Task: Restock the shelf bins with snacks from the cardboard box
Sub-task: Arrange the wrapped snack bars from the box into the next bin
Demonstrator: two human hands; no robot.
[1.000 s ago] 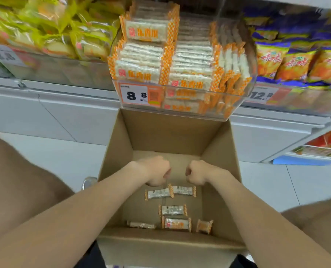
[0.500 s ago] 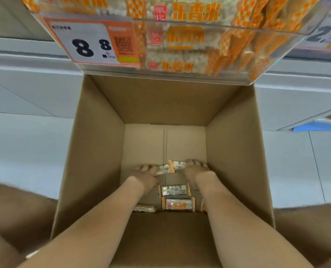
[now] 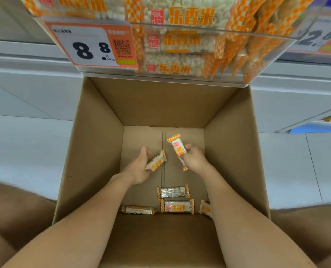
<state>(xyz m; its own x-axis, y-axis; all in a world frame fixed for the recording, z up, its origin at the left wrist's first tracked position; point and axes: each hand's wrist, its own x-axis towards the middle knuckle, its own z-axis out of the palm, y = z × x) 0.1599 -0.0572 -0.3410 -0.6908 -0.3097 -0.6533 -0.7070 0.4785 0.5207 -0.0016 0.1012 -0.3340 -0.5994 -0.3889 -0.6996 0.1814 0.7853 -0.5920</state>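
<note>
Both hands are down inside the open cardboard box (image 3: 95, 144). My left hand (image 3: 139, 167) grips one orange-and-white rice snack bar (image 3: 156, 161) just above the box floor. My right hand (image 3: 194, 158) holds a second snack bar (image 3: 177, 147), tilted with one end pointing up. Several more bars lie on the box floor near its front wall: one with its back up (image 3: 173, 192), one label up (image 3: 177, 206), one at the left (image 3: 138, 209), one partly hidden by my right forearm (image 3: 205, 207). The clear shelf bin (image 3: 267, 33) above the box is packed with the same bars.
A price tag reading 8.8 (image 3: 91, 47) is fixed to the bin's front. A white shelf base (image 3: 25, 86) runs behind the box, on a pale tiled floor (image 3: 25, 151). My knees (image 3: 10, 209) flank the box. A neighbouring bin's price tag (image 3: 315, 39) shows at the right.
My hands went down to the box floor, each closed on one of the two farthest bars, and now lift them a little. My head has moved closer to the box.
</note>
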